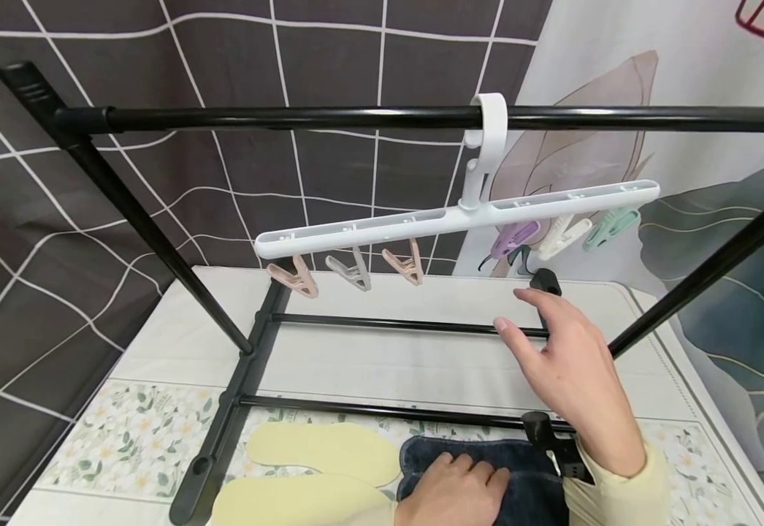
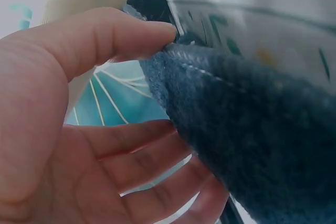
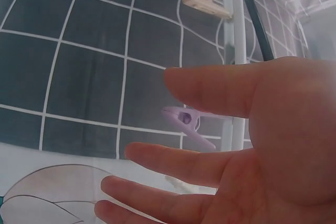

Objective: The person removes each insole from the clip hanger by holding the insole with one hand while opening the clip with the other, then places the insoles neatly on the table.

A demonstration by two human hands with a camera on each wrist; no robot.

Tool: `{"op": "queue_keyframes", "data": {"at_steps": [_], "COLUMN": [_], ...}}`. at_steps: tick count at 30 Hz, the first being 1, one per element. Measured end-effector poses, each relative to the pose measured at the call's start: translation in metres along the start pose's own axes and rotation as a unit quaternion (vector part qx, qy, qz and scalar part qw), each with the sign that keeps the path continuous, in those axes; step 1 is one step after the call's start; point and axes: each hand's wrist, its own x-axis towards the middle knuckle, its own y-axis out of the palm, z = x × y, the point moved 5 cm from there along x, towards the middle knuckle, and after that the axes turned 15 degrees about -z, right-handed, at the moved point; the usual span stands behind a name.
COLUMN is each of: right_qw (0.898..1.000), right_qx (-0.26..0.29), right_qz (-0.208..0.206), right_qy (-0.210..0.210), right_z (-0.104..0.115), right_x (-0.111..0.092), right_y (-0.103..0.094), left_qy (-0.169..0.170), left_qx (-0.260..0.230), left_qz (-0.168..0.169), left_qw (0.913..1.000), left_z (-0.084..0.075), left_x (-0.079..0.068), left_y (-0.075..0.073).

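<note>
My left hand [image 1: 457, 489] lies over a dark blue denim piece [image 1: 529, 478] with a stitched edge. In the left wrist view, the thumb and fingers grip that fuzzy denim [image 2: 236, 108] at its rim. My right hand [image 1: 569, 365] is raised with fingers spread and nothing held, below the right end of a white clip hanger [image 1: 382, 230]. Nearest above it hang a purple clip [image 1: 515, 237], a white clip [image 1: 562, 235] and a green clip [image 1: 610, 228]. The purple clip [image 3: 189, 124] shows beyond the thumb in the right wrist view.
The hanger hooks over a black rack bar [image 1: 290, 118]. Two pink clips [image 1: 294, 276] and a grey clip [image 1: 352, 270] hang on its left half. Pale yellow insole-shaped pieces [image 1: 323, 449] lie beside the denim on the flowered cloth [image 1: 152, 431], between black lower rails [image 1: 388, 410].
</note>
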Motion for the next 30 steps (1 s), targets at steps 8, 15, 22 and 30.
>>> {"op": "queue_keyframes", "data": {"at_steps": [8, 15, 22, 30], "right_qw": [1.0, 0.999, 1.0, 0.999], "right_qx": [-0.002, 0.001, 0.004, 0.003], "right_qz": [0.023, 0.032, 0.031, 0.034], "right_qy": [-0.002, 0.003, -0.003, 0.007], "right_z": [0.002, 0.001, -0.002, -0.006], "right_x": [0.004, 0.006, 0.007, 0.008], "right_y": [0.005, 0.013, 0.021, 0.028], "left_qy": [0.02, 0.022, 0.028, 0.026], "left_qx": [0.028, 0.027, 0.054, 0.074], "left_qz": [-0.051, -0.051, -0.113, -0.133], "left_qw": [0.9981, 0.9981, 0.9918, 0.988], "left_z": [-0.011, -0.018, -0.024, -0.024], "left_x": [-0.008, -0.009, -0.014, -0.018], "left_y": [0.007, 0.016, 0.02, 0.019]}}
